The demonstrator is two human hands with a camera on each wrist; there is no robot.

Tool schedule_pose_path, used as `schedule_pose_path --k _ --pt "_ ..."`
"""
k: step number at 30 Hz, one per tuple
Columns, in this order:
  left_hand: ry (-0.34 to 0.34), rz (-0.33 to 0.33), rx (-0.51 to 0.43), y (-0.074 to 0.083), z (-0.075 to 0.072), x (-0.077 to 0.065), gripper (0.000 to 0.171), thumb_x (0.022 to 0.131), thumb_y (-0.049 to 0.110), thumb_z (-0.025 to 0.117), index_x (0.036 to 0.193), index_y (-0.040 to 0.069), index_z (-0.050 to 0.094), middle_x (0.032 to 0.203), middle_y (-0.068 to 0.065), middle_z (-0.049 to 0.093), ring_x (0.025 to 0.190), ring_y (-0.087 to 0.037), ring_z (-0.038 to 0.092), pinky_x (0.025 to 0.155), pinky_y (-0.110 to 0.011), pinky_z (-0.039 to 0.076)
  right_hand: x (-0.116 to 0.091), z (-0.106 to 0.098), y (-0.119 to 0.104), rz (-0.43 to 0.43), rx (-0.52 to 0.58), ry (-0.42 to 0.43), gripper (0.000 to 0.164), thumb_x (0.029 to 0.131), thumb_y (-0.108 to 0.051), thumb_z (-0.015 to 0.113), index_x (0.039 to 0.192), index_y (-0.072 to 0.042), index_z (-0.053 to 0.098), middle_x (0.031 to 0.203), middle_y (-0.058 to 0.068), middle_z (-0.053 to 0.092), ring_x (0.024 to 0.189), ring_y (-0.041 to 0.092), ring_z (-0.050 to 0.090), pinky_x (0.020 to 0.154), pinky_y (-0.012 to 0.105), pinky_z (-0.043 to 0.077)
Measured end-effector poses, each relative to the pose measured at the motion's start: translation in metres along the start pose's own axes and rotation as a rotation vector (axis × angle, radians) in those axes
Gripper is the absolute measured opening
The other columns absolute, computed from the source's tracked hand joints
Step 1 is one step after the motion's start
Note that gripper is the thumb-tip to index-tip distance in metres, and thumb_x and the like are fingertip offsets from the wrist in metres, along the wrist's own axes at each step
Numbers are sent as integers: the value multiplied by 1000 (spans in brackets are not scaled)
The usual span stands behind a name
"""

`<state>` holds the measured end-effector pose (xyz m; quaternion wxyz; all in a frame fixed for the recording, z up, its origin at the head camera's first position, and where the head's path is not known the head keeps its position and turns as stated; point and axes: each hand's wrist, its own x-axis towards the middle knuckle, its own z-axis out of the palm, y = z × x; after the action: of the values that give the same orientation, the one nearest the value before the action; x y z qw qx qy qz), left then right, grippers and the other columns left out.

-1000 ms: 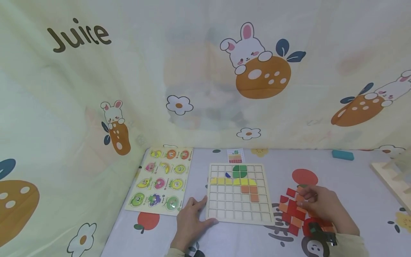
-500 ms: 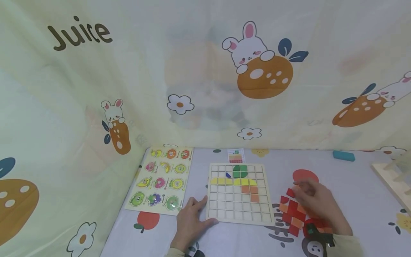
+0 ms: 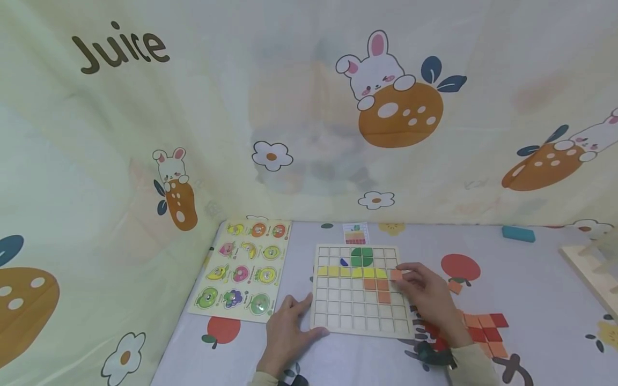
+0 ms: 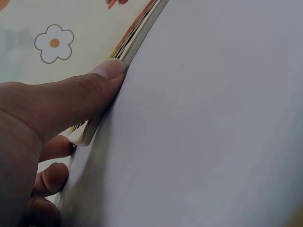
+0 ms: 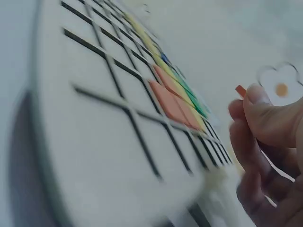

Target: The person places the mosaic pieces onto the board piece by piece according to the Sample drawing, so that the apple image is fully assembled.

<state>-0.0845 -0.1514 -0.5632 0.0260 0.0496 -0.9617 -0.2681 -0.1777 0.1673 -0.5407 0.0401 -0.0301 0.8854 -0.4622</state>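
A pale wooden grid board (image 3: 345, 308) holds a row of yellow tiles (image 3: 333, 271), green rounded tiles (image 3: 362, 257), several orange square tiles (image 3: 383, 296) and a small dark blue piece (image 3: 344, 262). At its near left corner my left hand (image 3: 288, 335) grips the board, thumb along the front edge (image 4: 110, 71) and fingers by the left side. Between thumb and forefinger my right hand (image 3: 429, 300) pinches an orange square tile (image 3: 396, 275), over the board's right edge. In the right wrist view only a sliver of that tile (image 5: 241, 91) shows above the fingertips.
Red and orange tiles (image 3: 485, 333) lie right of the board, some hidden under the right forearm; one orange tile (image 3: 455, 288) lies apart. Behind the board is a small pattern card (image 3: 355, 234). A fruit puzzle board (image 3: 243, 271) lies left, a teal block (image 3: 519, 234) and wooden rack (image 3: 591, 273) right.
My right hand has moved left from the loose tiles to the board's right edge, carrying an orange tile. My left hand stays at the board's corner.
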Motion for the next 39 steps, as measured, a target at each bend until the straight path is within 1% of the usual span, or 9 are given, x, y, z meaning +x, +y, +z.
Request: schedule_pose_path --k 3,7,9,11,14,19,25,31,39 --pt "0 -1 2 0 0 0 92 66 63 93 145 24 66 87 9 40 72 -7 35 62 -21 29 -1 14 -8 -60 -37 4 39 97 -32 79 131 -15 68 112 10 75 97 24 67 73 28 53" --pt "-2 -3 -3 0 0 -1 92 67 62 94 145 25 66 87 9 40 72 -7 35 61 -21 29 -1 27 -14 -84 -61 -43 37 94 -30 83 128 -17 71 109 3 71 97 21 62 73 26 52" --pt "-4 -3 -2 0 0 0 92 67 62 94 146 25 66 88 9 40 72 -7 35 62 -21 29 -2 32 -15 -85 -63 -73 37 93 -24 84 127 -19 72 112 2 69 98 20 62 76 26 55" --pt "-7 -4 -2 0 1 0 92 67 63 93 146 25 66 88 9 40 72 -7 36 62 -21 29 -3 35 -15 -87 -78 -84 36 92 -22 85 126 -20 74 117 0 69 103 19 63 84 28 55" --pt "-13 -8 -5 0 1 0 93 67 64 93 147 25 65 88 9 40 73 -7 36 63 -21 30 -4 37 -15 -79 -87 -95 36 90 -22 86 125 -21 77 118 -1 68 106 20 65 87 31 57" --pt "-17 -14 -14 0 1 0 92 67 64 93 147 26 65 89 8 40 73 -8 36 63 -21 30 -5 36 -16 -70 -96 -118 36 87 -26 88 123 -22 80 108 -3 67 101 20 64 82 29 56" --pt "-13 -20 -8 0 0 0 91 67 63 93 146 27 66 88 9 40 73 -8 36 63 -21 29 -4 35 -14 -46 -98 -154 38 87 -29 88 123 -23 80 109 -3 67 100 20 61 79 29 54" --pt "-12 -22 -6 0 0 0 92 67 63 94 146 27 66 88 9 41 72 -8 36 62 -22 29 -3 37 -12 -53 -103 -132 36 86 -32 89 120 -25 81 105 -4 66 97 19 60 77 29 54" --pt "-13 -20 -12 1 0 0 92 67 62 94 146 26 65 88 8 40 71 -8 36 62 -21 29 -3 38 -12 -62 -121 -113 31 86 -29 89 116 -23 83 98 -3 63 94 20 57 71 27 52"
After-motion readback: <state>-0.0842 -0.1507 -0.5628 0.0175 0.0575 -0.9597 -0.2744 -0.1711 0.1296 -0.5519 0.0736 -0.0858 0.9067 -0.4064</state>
